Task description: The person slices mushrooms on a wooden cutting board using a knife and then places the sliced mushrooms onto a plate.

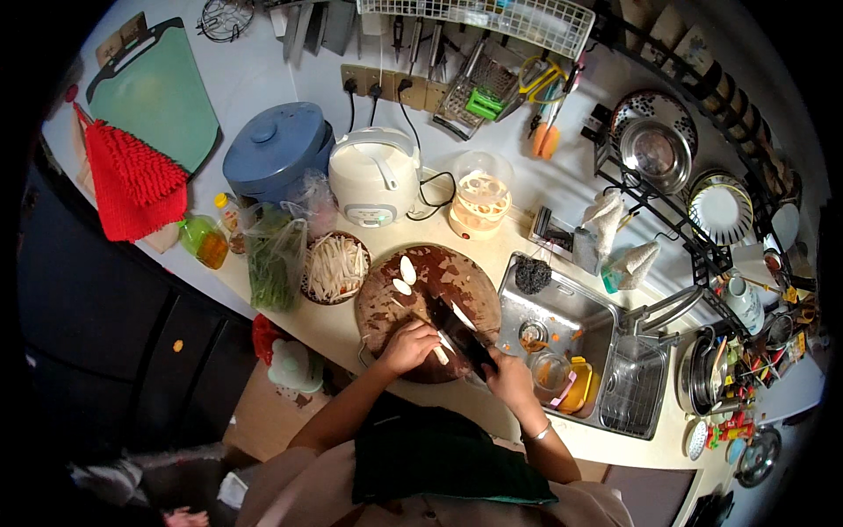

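Observation:
My right hand (509, 379) grips the handle of a dark-bladed cleaver (471, 345), whose blade lies slantwise over a round wooden chopping board (386, 318). Just left of the blade, my left hand (411, 345) has its fingers bent down onto pale vegetable pieces (442, 348), holding them against the board. A white strip (463, 316) lies on the blade's far side. Two oval white slices, the larger one (408, 270) behind the smaller one (402, 287), rest farther back. Left of the board, a bowl (307, 292) is heaped with white vegetable strips (335, 266).
A steel sink (562, 303) adjoins the board on the right, with a yellow container (577, 386) inside. Behind stand a white rice cooker (376, 176), a clear-topped egg steamer (480, 202) and a blue lidded pot (274, 149). Bagged greens (270, 272) are at left.

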A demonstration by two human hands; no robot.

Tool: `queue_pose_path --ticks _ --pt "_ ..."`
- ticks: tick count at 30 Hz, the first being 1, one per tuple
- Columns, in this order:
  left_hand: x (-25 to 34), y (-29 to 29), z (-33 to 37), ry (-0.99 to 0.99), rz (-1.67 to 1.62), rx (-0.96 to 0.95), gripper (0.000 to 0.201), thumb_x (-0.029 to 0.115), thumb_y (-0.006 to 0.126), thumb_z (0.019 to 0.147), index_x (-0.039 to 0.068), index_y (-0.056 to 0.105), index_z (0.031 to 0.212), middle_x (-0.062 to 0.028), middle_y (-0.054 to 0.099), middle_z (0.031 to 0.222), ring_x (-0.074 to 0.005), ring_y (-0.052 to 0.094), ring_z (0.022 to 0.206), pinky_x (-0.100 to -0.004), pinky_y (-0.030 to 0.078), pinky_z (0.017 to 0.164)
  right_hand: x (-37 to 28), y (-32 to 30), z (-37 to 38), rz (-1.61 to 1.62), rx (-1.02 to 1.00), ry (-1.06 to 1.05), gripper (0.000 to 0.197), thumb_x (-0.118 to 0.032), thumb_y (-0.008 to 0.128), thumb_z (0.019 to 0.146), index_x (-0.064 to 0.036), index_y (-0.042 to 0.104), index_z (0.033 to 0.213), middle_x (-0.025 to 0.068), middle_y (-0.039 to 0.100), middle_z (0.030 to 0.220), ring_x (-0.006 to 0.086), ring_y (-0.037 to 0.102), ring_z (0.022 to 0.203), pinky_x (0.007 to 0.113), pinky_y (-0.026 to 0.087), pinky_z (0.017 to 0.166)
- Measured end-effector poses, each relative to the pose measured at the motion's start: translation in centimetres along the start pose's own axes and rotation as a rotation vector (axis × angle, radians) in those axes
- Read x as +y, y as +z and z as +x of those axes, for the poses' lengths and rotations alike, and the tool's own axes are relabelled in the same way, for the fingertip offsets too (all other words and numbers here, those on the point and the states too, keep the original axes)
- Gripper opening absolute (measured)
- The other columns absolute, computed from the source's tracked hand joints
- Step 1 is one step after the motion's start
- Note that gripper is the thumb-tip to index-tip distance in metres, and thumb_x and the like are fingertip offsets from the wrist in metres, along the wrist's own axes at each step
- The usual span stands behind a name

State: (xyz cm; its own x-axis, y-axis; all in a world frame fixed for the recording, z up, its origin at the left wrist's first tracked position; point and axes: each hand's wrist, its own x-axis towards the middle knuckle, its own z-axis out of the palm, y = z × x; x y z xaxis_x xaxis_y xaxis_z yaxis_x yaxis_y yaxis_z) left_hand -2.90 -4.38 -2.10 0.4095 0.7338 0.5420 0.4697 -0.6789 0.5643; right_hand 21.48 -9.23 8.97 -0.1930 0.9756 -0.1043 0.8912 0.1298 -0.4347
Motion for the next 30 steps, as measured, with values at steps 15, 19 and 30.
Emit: queue_pose_path --ticks 15,19,30 --pt "1.3 -2.7 0.0 -0.055 0.086 0.080 0.017 0.016 0.076 0.077 0.007 0.073 0.092 -0.0035 0.066 0.095 -0.0247 0.059 0.095 -0.0379 0.047 0.086 -0.9 1.0 0.9 0.009 0.042 -0.041 0.022 -0.017 0.066 0.085 -0.0079 0.061 0.105 0.0239 0.067 0.083 0.0446 0.064 0.080 0.054 0.051 0.069" --pt "1.0 -1.2 -1.0 0.049 -0.030 0.067 0.015 0.017 0.077 0.077 0.008 0.072 0.088 -0.0021 0.065 0.093 -0.0241 0.060 0.090 -0.0360 0.050 0.079 -1.1 0.3 -0.3 -0.024 0.003 -0.021 0.022 -0.017 0.065 0.085 -0.0091 0.058 0.104 0.0233 0.067 0.080 0.0439 0.066 0.079 0.054 0.052 0.070" --pt "1.4 1.0 -1.2 -0.077 -0.057 -0.015 0.011 0.015 0.071 0.082 0.006 0.071 0.088 -0.0062 0.066 0.089 -0.0261 0.062 0.086 -0.0363 0.052 0.076 -1.7 -0.3 -1.2 -0.089 -0.104 0.013 0.022 -0.018 0.064 0.086 -0.0089 0.058 0.105 0.0225 0.069 0.085 0.0422 0.068 0.082 0.052 0.054 0.072"
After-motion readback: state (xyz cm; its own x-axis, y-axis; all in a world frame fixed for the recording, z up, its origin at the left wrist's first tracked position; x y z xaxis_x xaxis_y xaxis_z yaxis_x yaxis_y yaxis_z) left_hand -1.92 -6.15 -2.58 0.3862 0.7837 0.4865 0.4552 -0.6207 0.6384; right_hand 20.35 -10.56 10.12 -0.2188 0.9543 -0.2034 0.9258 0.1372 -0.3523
